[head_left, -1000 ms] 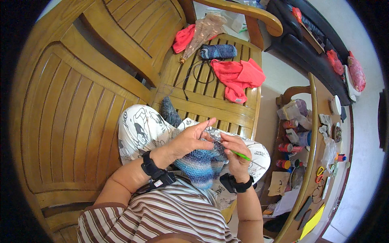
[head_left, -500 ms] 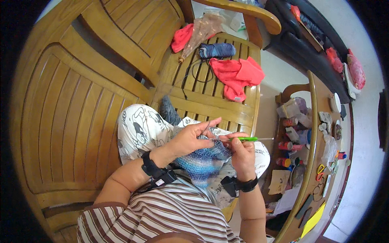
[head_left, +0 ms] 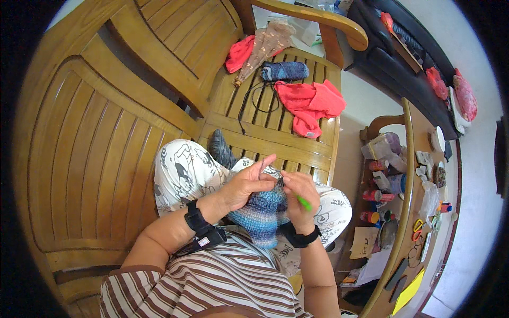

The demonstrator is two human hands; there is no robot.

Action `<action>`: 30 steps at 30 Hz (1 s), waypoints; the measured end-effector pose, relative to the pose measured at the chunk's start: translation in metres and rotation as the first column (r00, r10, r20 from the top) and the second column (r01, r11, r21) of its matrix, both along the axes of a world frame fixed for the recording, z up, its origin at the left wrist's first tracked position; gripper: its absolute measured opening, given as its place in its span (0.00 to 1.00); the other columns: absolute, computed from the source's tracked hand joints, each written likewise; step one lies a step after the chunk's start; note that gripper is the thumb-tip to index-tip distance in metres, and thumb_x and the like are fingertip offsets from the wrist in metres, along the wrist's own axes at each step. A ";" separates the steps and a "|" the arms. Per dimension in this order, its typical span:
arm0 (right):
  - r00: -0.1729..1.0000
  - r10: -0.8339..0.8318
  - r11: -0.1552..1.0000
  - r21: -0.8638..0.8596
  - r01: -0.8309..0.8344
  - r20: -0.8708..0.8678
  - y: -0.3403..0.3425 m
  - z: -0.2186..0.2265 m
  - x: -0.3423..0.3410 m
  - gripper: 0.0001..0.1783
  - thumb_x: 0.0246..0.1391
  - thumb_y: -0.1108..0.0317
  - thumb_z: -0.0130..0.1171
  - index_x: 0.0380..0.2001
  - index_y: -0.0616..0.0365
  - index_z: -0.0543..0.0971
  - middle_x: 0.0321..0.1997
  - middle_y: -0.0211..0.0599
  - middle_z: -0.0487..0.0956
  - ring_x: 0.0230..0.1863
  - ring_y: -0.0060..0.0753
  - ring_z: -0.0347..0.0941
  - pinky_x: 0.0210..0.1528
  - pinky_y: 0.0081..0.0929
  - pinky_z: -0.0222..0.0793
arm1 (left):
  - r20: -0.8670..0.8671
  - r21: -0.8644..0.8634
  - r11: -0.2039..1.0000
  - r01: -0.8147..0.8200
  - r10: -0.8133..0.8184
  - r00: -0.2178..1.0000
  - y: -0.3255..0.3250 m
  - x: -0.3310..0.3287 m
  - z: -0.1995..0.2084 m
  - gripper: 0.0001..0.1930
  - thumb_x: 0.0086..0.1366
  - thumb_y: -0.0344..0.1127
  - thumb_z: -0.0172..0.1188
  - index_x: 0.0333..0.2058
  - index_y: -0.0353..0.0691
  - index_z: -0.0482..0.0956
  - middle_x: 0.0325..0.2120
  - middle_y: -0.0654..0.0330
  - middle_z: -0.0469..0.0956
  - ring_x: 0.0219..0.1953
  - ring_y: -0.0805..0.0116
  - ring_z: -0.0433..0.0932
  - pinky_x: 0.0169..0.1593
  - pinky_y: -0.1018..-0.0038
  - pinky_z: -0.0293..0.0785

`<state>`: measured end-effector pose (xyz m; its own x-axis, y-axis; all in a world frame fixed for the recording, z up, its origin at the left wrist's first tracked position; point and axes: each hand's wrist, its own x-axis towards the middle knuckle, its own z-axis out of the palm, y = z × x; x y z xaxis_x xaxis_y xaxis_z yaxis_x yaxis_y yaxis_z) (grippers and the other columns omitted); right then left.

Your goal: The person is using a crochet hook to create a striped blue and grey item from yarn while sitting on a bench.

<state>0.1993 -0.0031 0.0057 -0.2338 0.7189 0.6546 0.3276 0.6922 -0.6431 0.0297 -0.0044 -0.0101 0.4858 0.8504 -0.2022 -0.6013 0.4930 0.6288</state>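
Over my lap hangs a crocheted piece (head_left: 260, 214) in bands of blue, grey and white. My left hand (head_left: 244, 186) pinches its upper edge between thumb and fingers, the index finger raised. Close by on the right, my right hand (head_left: 302, 196) grips a crochet hook by its green handle (head_left: 304, 203). The hook's tip meets the work near the left fingertips, where the fingers partly hide it. A dark grey-blue striped bundle (head_left: 221, 148), perhaps yarn, lies beside my knee on the bench.
On the slatted wooden bench (head_left: 265, 135) lie a blue yarn skein (head_left: 284, 71), a red cloth (head_left: 310, 103), a black cord (head_left: 241, 114) and a folded brown umbrella (head_left: 265, 46). To the right, a table holds scissors (head_left: 418, 229), eyeglasses (head_left: 415, 252) and a white bowl (head_left: 438, 139).
My right hand has come left, closer to my left hand. The hook has swung from nearly level to a slant, its handle end now lower. The crocheted piece hangs narrower.
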 end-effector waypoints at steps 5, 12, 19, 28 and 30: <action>0.739 -0.015 0.680 -0.549 -0.486 -0.673 -0.001 -0.014 0.011 0.06 0.52 0.72 0.53 0.33 0.62 0.73 0.35 0.47 0.77 0.42 0.40 0.73 0.48 0.35 0.67 | -0.016 0.005 0.998 0.057 -0.057 0.998 0.003 -0.006 0.001 0.40 0.55 0.24 0.56 0.61 0.34 0.41 0.34 0.61 0.72 0.37 0.79 0.70 0.43 0.85 0.65; 0.721 -0.115 0.545 -0.650 -0.530 -0.684 0.002 -0.008 0.016 0.07 0.52 0.70 0.53 0.33 0.61 0.72 0.34 0.48 0.77 0.40 0.38 0.74 0.45 0.34 0.68 | -0.020 -0.044 0.996 0.079 -0.080 0.997 0.003 -0.003 0.005 0.44 0.54 0.24 0.57 0.61 0.33 0.34 0.36 0.58 0.72 0.38 0.77 0.69 0.44 0.82 0.65; 0.718 -0.073 0.500 -0.648 -0.574 -0.693 0.009 -0.003 0.020 0.07 0.54 0.71 0.50 0.34 0.64 0.73 0.34 0.45 0.78 0.38 0.34 0.75 0.44 0.29 0.70 | -0.235 0.149 0.984 0.103 -0.066 0.970 0.003 -0.017 0.019 0.49 0.50 0.25 0.59 0.62 0.37 0.32 0.34 0.57 0.70 0.37 0.74 0.68 0.43 0.81 0.65; 0.696 -0.067 0.467 -0.639 -0.611 -0.715 0.011 -0.001 0.018 0.08 0.54 0.70 0.51 0.34 0.65 0.72 0.33 0.46 0.78 0.38 0.35 0.75 0.43 0.30 0.70 | -0.280 0.209 0.968 0.138 -0.076 0.957 0.002 -0.024 0.023 0.49 0.49 0.22 0.57 0.62 0.39 0.31 0.34 0.58 0.69 0.37 0.75 0.67 0.42 0.81 0.64; 0.703 -0.066 0.462 -0.646 -0.608 -0.708 0.010 0.001 0.018 0.08 0.54 0.70 0.51 0.34 0.65 0.72 0.34 0.46 0.78 0.38 0.35 0.75 0.44 0.29 0.70 | -0.281 0.187 0.973 0.131 -0.075 0.957 0.002 -0.023 0.025 0.48 0.49 0.22 0.57 0.62 0.39 0.32 0.34 0.58 0.69 0.37 0.76 0.67 0.42 0.82 0.64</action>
<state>0.2172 0.0074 0.0063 -0.3590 0.9265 -0.1127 -0.4283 -0.2708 -0.8621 0.0066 -0.0026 0.0153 0.5237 0.8352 -0.1675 -0.3474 0.3890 0.8532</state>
